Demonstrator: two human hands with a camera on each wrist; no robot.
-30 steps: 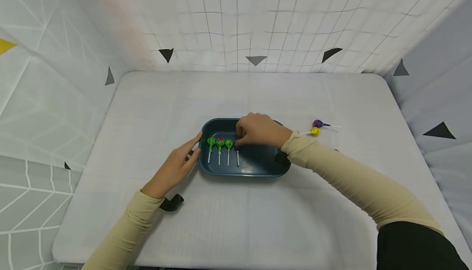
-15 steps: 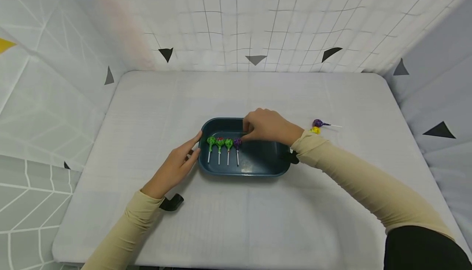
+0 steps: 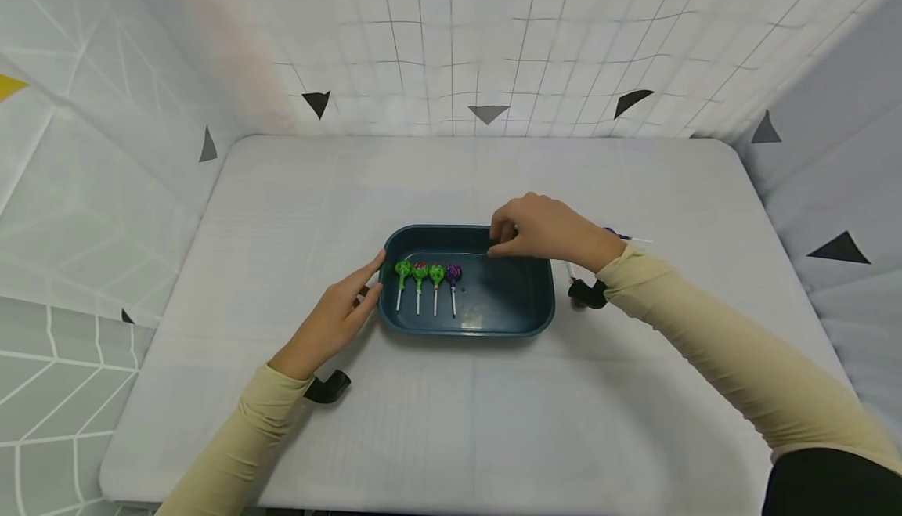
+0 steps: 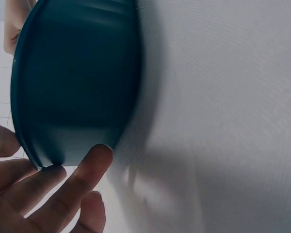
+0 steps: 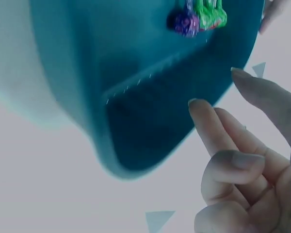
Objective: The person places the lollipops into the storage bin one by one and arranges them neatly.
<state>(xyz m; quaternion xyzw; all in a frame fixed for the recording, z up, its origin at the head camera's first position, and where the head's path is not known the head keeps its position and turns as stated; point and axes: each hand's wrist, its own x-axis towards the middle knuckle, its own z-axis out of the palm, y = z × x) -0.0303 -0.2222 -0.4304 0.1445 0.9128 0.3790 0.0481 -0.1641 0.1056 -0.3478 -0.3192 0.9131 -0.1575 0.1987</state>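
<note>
A dark teal tray point(image 3: 503, 320) sits mid-table. Toward its left side, three green lollipops point(image 3: 420, 273) and one purple lollipop point(image 3: 454, 273) lie in a row, sticks pointing to the near edge. My left hand point(image 3: 334, 316) rests its extended fingers against the tray's left end; the left wrist view has fingertips point(image 4: 101, 154) on the outer wall. Over the tray's far right rim, my right hand point(image 3: 546, 226) hovers with nothing held. Its thumb and forefinger stand apart in the right wrist view, the other fingers loosely bent.
Right of the tray, another purple lollipop point(image 3: 620, 235) lies on the white table point(image 3: 395, 438), partly hidden by my right hand. A white stick point(image 3: 571, 271) shows beside the black wrist camera point(image 3: 588, 294). White patterned sheets point(image 3: 437, 38) stand around the table.
My right hand has let go of the purple lollipop in the row and moved right and away, to the far rim. The yellow lollipop is now hidden behind it. My left hand stays put.
</note>
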